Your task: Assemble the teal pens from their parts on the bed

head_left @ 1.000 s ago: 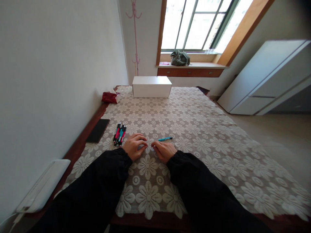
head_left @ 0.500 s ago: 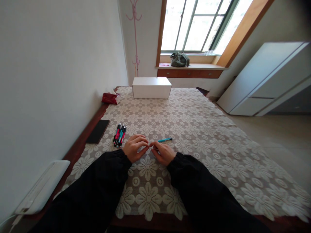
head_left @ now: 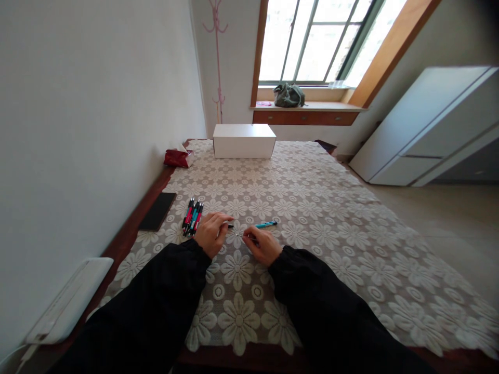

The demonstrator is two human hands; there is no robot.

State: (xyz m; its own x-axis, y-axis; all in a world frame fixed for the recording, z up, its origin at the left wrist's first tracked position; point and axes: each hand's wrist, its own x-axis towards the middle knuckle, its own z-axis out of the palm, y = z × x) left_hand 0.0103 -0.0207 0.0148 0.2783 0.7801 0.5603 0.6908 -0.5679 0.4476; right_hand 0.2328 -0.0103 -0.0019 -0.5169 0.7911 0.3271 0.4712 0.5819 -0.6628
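My left hand (head_left: 212, 234) is closed, thumb against fingers, around a small piece whose black end (head_left: 231, 226) pokes out to the right. A thin, shiny, rod-like piece (head_left: 237, 234) juts leftward from the pinched fingers of my right hand (head_left: 262, 245), towards the left hand. Whether it touches the left hand's piece, I cannot tell. Just beyond my right fingers lies a light-blue pen (head_left: 266, 225) with a dark end. Several red, blue and black pens (head_left: 193, 215) lie side by side, left of my left hand.
A lace cloth (head_left: 239, 317) covers the table. Along its left side are a dark flat tablet-like thing (head_left: 157, 211), a white power strip (head_left: 70, 298) with a cable and a red packet (head_left: 177, 158). A white box (head_left: 244, 142) stands at the far end.
My hands, fingertips together before, have drawn apart. The left one has shifted slightly left, and the black end and the thin shiny piece now show between them.
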